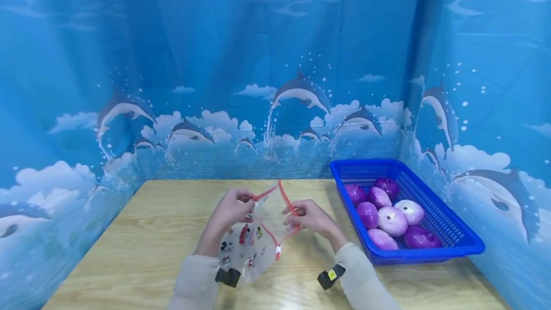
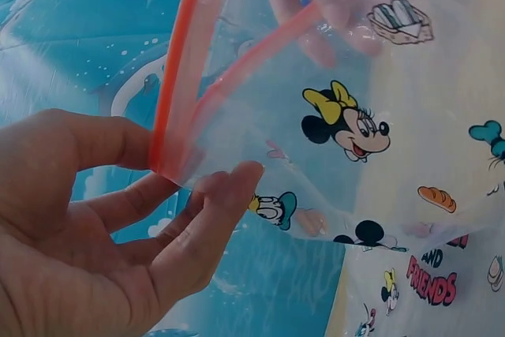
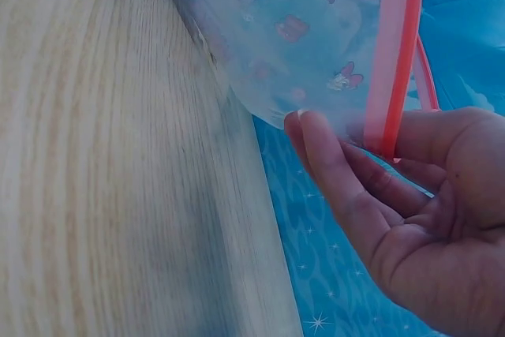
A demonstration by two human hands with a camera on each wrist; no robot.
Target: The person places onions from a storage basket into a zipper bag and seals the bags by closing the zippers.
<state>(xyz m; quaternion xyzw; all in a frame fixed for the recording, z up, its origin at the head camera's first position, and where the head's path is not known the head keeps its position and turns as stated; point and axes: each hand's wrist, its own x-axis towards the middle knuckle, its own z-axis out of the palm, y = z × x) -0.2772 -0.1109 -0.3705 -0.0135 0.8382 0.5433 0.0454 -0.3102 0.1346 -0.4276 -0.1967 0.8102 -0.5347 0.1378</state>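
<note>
Between both hands a clear zip bag (image 1: 254, 248) with a red-orange zip edge and cartoon prints is held with its mouth spread wide. My left hand (image 1: 234, 212) pinches one side of the rim; in the left wrist view the thumb and fingers of the left hand (image 2: 118, 211) grip the red strip (image 2: 175, 76). On the opposite side my right hand (image 1: 312, 216) pinches the other rim, as the right hand (image 3: 410, 195) also shows in the right wrist view. A white slider (image 1: 278, 249) sits at the near corner of the zip. No contents show inside the bag.
A blue plastic basket (image 1: 456, 233) stands at the right of the wooden table (image 1: 150, 233), holding several purple onions (image 1: 392, 221), some wrapped in shiny film. A blue dolphin-print curtain (image 1: 215, 61) hangs behind the table and along its sides.
</note>
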